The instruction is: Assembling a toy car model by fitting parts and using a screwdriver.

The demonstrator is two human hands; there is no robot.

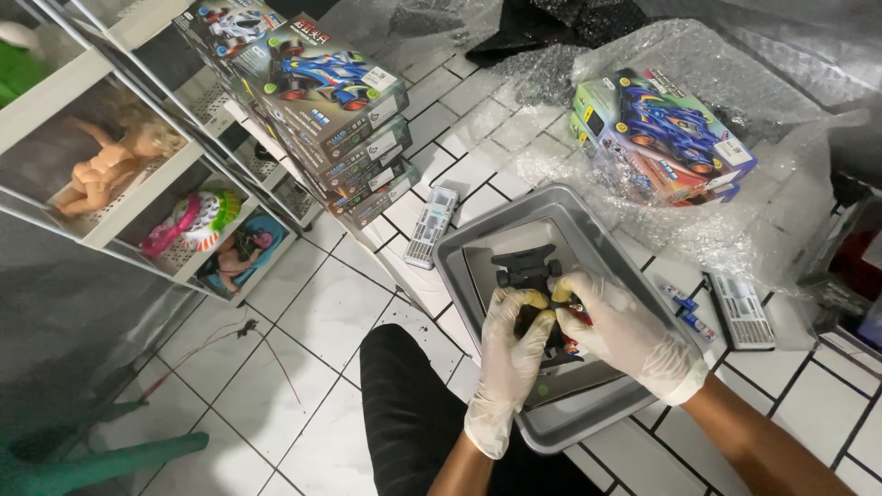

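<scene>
While held over the grey metal tray (459, 241), black toy car chassis (531, 272) gripped by gloved left hand (512, 354) and right hand (623, 332) together; beyond them, stacked toy car boxes (335, 110).

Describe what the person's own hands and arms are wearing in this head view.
Both hands are covered by thin, whitish, slightly see-through disposable gloves. The left hand has a wrinkled glove with a loose cuff ending just past the wrist. The right hand has the same kind of glove, its cuff bunched at the wrist. Beyond the cuffs both forearms are bare: no sleeves, watch or bands show.
</scene>
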